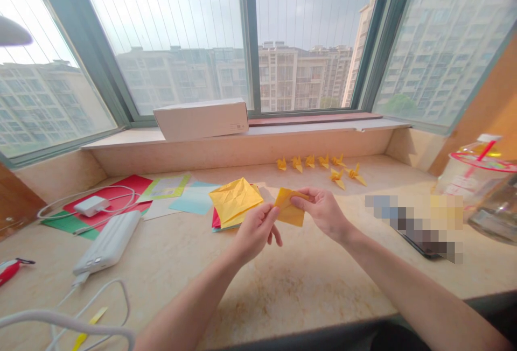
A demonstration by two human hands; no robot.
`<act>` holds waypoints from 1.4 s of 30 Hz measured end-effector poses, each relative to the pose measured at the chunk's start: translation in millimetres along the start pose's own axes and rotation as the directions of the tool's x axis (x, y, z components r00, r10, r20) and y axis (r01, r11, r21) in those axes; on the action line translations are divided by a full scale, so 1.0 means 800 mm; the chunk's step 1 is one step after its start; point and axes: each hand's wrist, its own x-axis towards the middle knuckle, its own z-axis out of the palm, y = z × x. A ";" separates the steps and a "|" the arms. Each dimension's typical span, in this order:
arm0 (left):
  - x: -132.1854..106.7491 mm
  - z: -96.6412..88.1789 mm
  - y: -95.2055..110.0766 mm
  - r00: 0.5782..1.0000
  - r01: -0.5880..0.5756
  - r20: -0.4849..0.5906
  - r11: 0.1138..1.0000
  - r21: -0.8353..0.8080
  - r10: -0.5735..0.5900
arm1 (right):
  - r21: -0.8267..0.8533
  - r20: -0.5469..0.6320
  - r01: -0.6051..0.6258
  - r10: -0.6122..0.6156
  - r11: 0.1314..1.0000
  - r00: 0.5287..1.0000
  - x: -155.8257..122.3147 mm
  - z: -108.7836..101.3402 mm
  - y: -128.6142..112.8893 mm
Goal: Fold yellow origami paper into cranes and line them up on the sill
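Observation:
A small folded piece of yellow origami paper (291, 214) is held up between my two hands, above the stone sill. My left hand (258, 228) pinches its left edge between thumb and forefinger, with the other fingers curled loosely below. At the upper right corner, my right hand (321, 208) grips the paper with thumb and fingertips. Just beyond my left hand lies a stack of creased yellow paper sheets (234, 200), with red and blue sheets showing underneath. Several folded yellow paper cranes (323, 162) stand in rows towards the back.
A white power bank (109, 243) with cables and a white charger (91, 206) lie at left, near coloured paper sheets (197, 197). A long white box (202, 119) sits on the window ledge. At right are a partly pixelated dark flat object (420, 240) and a clear container (460, 178).

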 end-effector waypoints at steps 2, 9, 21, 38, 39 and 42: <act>0.001 0.001 -0.003 1.000 -0.002 0.014 1.000 -0.011 0.002 | -0.015 -0.017 0.005 -0.005 1.000 1.000 0.000 0.000 -0.001; 0.001 0.005 -0.012 0.997 -0.039 -0.066 0.999 0.003 0.039 | -0.118 0.027 0.023 -0.020 0.993 0.999 0.001 -0.005 0.005; 0.006 0.011 -0.020 0.993 -0.020 -0.122 0.997 -0.071 0.012 | -0.380 -0.052 0.212 -0.249 0.900 0.967 -0.010 0.019 0.023; -0.001 0.000 -0.009 0.986 -0.097 -0.144 0.992 -0.075 0.086 | -0.174 0.217 0.359 -0.320 0.917 0.922 -0.013 0.008 0.021; -0.001 0.000 -0.009 0.985 -0.094 -0.152 0.993 -0.071 0.082 | -0.178 0.229 0.365 -0.322 0.914 0.919 -0.012 0.007 0.023; -0.002 0.000 -0.009 0.986 -0.084 -0.147 0.994 -0.066 0.074 | -0.242 0.269 0.395 -0.330 0.886 0.905 -0.011 0.005 0.027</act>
